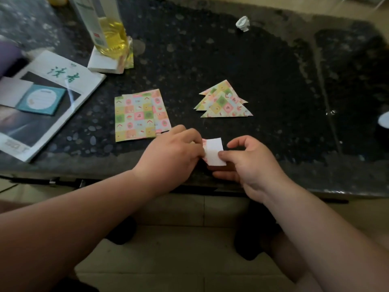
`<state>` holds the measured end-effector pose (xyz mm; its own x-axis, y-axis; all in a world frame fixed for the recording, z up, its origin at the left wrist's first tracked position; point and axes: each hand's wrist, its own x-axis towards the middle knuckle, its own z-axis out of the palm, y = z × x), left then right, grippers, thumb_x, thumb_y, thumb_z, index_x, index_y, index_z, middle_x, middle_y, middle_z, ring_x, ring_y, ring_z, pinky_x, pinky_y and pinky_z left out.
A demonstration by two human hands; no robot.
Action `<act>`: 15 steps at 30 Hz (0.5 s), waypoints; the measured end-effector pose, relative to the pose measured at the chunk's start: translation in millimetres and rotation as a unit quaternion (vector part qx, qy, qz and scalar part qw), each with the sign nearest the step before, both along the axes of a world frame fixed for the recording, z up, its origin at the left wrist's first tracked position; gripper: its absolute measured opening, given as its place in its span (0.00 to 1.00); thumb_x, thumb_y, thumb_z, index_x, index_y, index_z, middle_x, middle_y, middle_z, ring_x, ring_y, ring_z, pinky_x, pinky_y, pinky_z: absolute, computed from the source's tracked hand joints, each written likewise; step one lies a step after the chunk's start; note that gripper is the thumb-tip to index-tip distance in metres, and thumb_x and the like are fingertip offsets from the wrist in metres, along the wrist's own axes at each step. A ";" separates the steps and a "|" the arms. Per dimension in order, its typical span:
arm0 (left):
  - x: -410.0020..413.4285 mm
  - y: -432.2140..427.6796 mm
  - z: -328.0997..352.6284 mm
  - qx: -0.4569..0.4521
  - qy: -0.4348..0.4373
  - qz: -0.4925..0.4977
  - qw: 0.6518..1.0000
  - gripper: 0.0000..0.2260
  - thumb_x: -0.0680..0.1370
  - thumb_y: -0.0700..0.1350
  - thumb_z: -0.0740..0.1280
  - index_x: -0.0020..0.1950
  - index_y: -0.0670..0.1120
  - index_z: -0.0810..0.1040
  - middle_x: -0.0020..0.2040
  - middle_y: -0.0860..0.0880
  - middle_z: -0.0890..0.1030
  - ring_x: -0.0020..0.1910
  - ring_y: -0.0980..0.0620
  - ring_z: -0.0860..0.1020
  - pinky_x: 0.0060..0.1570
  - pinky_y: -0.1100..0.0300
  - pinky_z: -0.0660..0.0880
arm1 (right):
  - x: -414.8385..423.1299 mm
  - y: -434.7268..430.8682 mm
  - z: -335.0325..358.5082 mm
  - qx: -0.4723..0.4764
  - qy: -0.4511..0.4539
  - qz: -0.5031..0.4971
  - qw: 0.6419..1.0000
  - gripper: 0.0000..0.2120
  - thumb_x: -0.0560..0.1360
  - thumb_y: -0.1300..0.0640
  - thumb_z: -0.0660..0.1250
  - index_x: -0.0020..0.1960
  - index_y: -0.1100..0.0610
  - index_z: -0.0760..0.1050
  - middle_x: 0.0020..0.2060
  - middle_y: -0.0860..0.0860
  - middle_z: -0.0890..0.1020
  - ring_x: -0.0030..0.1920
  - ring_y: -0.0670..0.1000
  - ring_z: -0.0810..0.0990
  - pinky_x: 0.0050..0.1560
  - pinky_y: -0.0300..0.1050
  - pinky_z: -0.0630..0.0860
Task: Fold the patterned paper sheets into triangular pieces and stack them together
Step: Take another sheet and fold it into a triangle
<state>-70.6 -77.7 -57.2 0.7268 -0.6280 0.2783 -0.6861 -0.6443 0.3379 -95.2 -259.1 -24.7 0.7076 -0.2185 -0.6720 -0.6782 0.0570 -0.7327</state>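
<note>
Both hands worked at the near edge of the dark speckled table (263, 66). Between them was a small folded sheet (214, 151), its white underside facing up and a sliver of pink pattern showing along its left edge. The left hand (174, 148) gripped that left edge with curled fingers, which hid part of the paper. The right hand (250, 165) pinched the sheet's near right corner, thumb on top and fingers beneath, with the forefinger arched free above it.

Just beyond the left hand lay a stack of flat patterned sheets (136, 116). Farther right, well apart from the hands, lay a pile of folded triangles (223, 102), overlapping one another.

At the far left stood a bottle of yellow liquid (111, 36), nearer it a magazine (63, 81) bearing a teal card (42, 100). A crumpled white scrap (243, 23) lay at the far side.
</note>
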 end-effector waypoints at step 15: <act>0.0 15.5 -32.6 -0.133 0.111 0.062 0.983 0.07 0.77 0.38 0.74 0.53 0.46 0.87 0.58 0.50 0.84 0.58 0.54 0.81 0.64 0.57 0.75 | -4.0 -44.0 -29.1 -0.369 -0.270 0.473 0.753 0.24 0.71 0.47 0.78 0.66 0.48 0.79 0.68 0.43 0.75 0.71 0.45 0.68 0.72 0.52 0.68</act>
